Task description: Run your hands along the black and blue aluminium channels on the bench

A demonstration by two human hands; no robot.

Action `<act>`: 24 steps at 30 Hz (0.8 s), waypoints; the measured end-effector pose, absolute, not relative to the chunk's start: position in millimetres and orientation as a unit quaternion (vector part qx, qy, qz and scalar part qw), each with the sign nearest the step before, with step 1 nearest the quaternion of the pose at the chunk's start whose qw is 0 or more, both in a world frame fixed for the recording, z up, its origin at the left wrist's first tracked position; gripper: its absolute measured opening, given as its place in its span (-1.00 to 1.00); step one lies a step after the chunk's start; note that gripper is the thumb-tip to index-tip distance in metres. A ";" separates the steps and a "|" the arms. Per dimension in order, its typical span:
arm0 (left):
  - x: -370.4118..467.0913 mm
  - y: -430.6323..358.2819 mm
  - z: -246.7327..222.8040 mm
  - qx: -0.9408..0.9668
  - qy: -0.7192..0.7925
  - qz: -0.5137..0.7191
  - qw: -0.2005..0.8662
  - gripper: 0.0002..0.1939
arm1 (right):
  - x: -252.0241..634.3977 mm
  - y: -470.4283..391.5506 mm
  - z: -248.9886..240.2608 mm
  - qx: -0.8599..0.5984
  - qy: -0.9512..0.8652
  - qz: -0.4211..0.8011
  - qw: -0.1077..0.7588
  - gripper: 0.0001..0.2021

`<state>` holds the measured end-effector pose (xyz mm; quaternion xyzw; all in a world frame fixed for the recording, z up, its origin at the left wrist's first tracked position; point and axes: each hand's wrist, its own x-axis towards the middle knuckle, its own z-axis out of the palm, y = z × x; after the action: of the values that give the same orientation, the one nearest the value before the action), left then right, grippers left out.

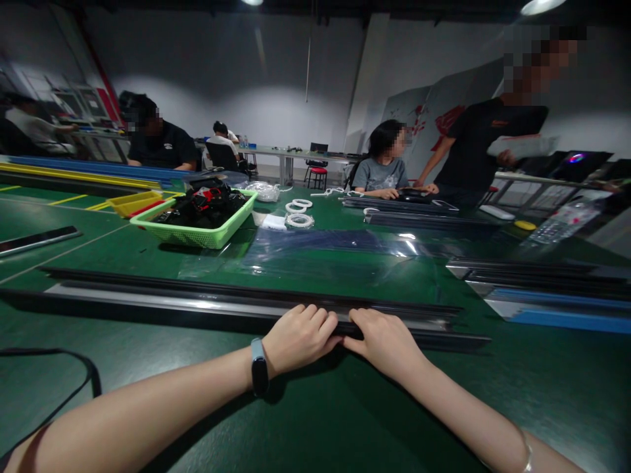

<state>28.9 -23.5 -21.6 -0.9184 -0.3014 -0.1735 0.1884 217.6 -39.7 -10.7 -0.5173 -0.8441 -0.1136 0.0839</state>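
While both hands rest side by side on it, the long black rail (207,309) lies flat on the green table (345,407), its long axis running left to right across the view, square to the forearms that reach out to it. The left hand (300,336) curls its fingers (315,319) over the near edge of the rail, pressing down on the top face, with a dark band (259,368) on the wrist. The right hand (384,341) sits just beside it, thumbs nearly touching, and its grip is the same: fingers bent over and pinching the rail's near lip rather than spread flat. Both hands meet the rail right of its middle, so far more of its length runs off to the left than to the right, and neither hand is clearly nearer; the rail lies directly ahead of and under both. Beyond the rail a clear plastic sheet (320,253) lies on the table, and further left of that stands a green basket (197,230) filled with dark parts. White tape rolls (298,213) lie just behind the sheet. To the right of the rail more dark strips (542,276) are stacked. Other people sit or stand at the far side of the table, well apart from the rail.
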 end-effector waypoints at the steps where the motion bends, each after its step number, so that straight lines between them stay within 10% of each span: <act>1: 28.9 -23.4 -21.5 -0.919 -0.301 -0.173 0.189 -0.72 | 218.0 -39.7 -10.1 -0.517 -0.845 -0.110 0.084 -0.80; 24: 26.8 -23.3 -18.3 -0.911 -0.302 -0.187 0.208 -0.70 | 226.2 -35.6 -7.0 -0.543 -0.829 -0.122 0.059 -0.68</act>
<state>26.8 -23.3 -18.3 -0.9111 -0.3022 -0.1872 0.2085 226.2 -35.6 -7.0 -0.5427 -0.8290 -0.1217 0.0590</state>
